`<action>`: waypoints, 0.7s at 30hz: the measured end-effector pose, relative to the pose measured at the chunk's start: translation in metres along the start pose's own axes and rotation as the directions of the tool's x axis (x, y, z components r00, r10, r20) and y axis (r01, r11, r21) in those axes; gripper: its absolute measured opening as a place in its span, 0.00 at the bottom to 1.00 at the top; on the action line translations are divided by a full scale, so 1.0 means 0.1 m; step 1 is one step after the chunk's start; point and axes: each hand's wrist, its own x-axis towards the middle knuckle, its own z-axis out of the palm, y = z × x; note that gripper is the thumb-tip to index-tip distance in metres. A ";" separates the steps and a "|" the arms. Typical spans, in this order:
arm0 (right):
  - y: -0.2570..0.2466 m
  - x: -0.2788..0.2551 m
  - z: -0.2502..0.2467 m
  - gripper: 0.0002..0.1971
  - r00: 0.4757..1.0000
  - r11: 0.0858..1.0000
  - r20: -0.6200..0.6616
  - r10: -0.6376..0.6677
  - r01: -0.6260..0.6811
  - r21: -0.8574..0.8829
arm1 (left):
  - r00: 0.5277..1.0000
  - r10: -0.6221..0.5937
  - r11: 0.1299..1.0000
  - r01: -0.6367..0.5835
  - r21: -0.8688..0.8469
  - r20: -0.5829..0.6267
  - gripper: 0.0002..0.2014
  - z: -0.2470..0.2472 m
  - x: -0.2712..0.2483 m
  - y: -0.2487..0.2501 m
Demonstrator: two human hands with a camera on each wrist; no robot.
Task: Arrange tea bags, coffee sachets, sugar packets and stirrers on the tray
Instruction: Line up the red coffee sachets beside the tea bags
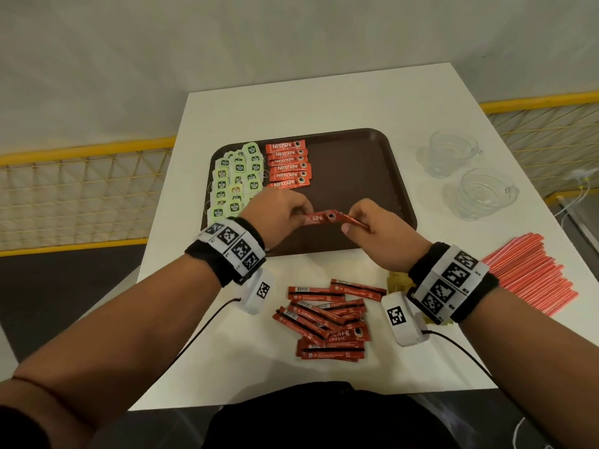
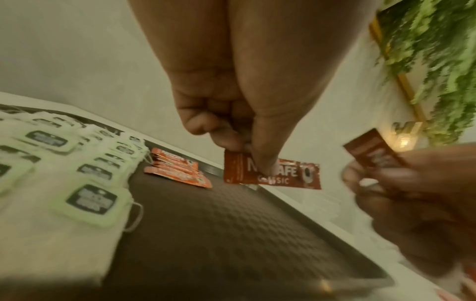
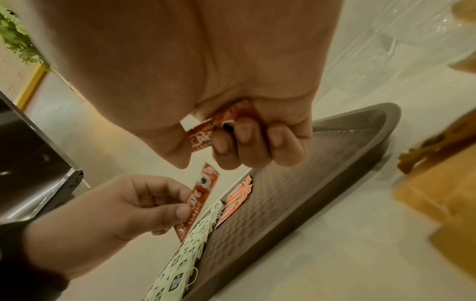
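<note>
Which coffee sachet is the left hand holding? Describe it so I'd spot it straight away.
Start at the brown tray on the white table. Above its near half, the left hand pinches one red Nescafe sachet by its end. Unlike the row lying flat on the tray, it hangs in the air, label towards the wrist camera.

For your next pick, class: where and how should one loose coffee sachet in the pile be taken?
Probably the face-up sachet on top of the pile: pinch one short end from above and lift. It lies flat and thin, overlapping the others, so a side approach would likely disturb them.
</note>
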 end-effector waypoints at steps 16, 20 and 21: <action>-0.02 0.03 0.03 0.02 0.994 0.993 0.031 0.101 -0.103 0.059 | 0.907 -0.405 0.879 0.353 0.321 0.112 0.09 -0.02 1.00 -0.57; 0.01 0.06 0.04 0.02 0.994 0.993 0.025 0.107 -0.108 0.054 | 0.931 -0.350 0.906 0.308 0.291 0.105 0.11 -0.05 1.04 -0.62; 0.02 0.07 0.04 0.02 0.994 0.993 0.020 0.107 -0.108 0.049 | 0.935 -0.337 0.913 0.295 0.282 0.112 0.11 -0.05 1.05 -0.62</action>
